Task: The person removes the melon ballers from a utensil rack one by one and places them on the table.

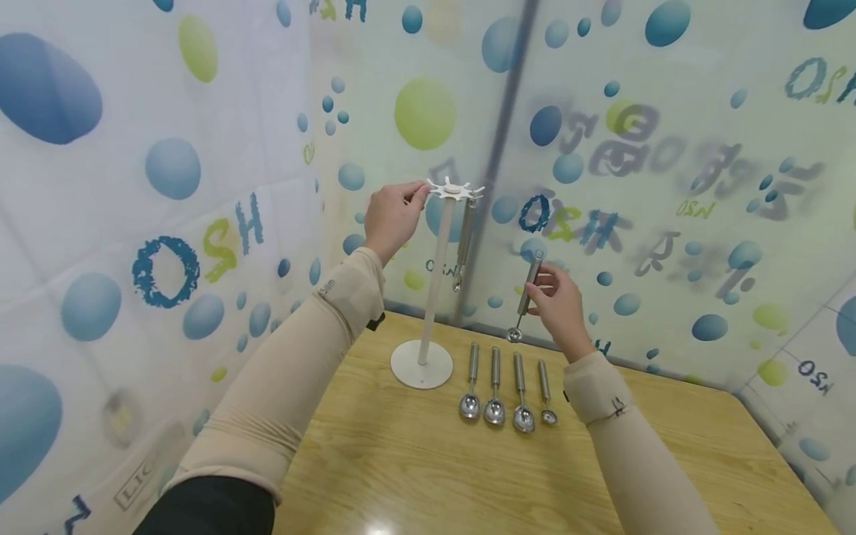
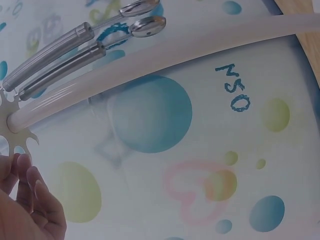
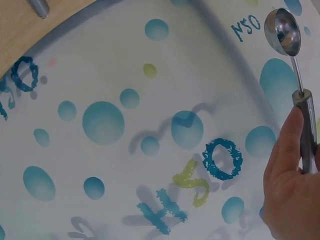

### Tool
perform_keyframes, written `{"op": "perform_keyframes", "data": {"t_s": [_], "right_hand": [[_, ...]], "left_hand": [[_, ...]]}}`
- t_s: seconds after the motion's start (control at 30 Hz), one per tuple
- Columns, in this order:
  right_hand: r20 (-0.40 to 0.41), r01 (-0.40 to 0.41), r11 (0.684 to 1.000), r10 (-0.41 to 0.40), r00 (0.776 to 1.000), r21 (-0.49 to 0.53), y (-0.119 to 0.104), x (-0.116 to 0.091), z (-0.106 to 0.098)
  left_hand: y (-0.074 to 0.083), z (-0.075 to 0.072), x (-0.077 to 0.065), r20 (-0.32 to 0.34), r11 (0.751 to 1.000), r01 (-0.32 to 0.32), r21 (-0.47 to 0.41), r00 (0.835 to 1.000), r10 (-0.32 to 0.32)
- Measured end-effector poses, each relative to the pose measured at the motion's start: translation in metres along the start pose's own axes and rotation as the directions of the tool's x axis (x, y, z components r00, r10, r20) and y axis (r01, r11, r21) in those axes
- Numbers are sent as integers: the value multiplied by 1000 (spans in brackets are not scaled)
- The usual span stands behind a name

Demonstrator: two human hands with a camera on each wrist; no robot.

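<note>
My left hand (image 1: pixel 394 215) pinches one prong of the hooked top (image 1: pixel 452 190) of a white stand, its thumb and fingertips at the rim. Two metal scoops (image 1: pixel 466 238) hang from the stand's far right hooks; they overlap in the head view but show separately in the left wrist view. To the right of the stand, my right hand (image 1: pixel 560 301) grips a small melon baller (image 1: pixel 524 303) by its metal handle, above the table. Its ring end points up and its round bowl (image 3: pixel 282 32) down.
Three scoops with oval bowls (image 1: pixel 494 410) and one smaller baller (image 1: pixel 548 416) lie in a row on the wooden table (image 1: pixel 401 453), handles pointing away. The stand's round base (image 1: pixel 421 365) is left of them. A printed curtain (image 1: pixel 428 44) surrounds the table's back and sides.
</note>
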State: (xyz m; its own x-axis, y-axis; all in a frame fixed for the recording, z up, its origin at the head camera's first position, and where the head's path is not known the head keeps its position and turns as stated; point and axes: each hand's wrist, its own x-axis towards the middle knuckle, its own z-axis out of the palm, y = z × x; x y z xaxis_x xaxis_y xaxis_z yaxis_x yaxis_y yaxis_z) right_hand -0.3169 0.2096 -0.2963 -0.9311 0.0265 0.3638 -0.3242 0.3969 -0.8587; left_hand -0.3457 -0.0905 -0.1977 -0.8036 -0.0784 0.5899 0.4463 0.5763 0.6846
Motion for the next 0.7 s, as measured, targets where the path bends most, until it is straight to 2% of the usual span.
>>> {"op": "perform_keyframes", "data": {"t_s": [0.4,0.7], "right_hand": [[-5,-27,998,27,1000,-56,28,-4,-22],[-10,-113,989,113,994,-98,49,-14,-39]], "left_hand": [[1,-3,-1,2,1000,14,1,1000,-14],[-2,-1,1,-7,1000,-12,5,1000,12]]}}
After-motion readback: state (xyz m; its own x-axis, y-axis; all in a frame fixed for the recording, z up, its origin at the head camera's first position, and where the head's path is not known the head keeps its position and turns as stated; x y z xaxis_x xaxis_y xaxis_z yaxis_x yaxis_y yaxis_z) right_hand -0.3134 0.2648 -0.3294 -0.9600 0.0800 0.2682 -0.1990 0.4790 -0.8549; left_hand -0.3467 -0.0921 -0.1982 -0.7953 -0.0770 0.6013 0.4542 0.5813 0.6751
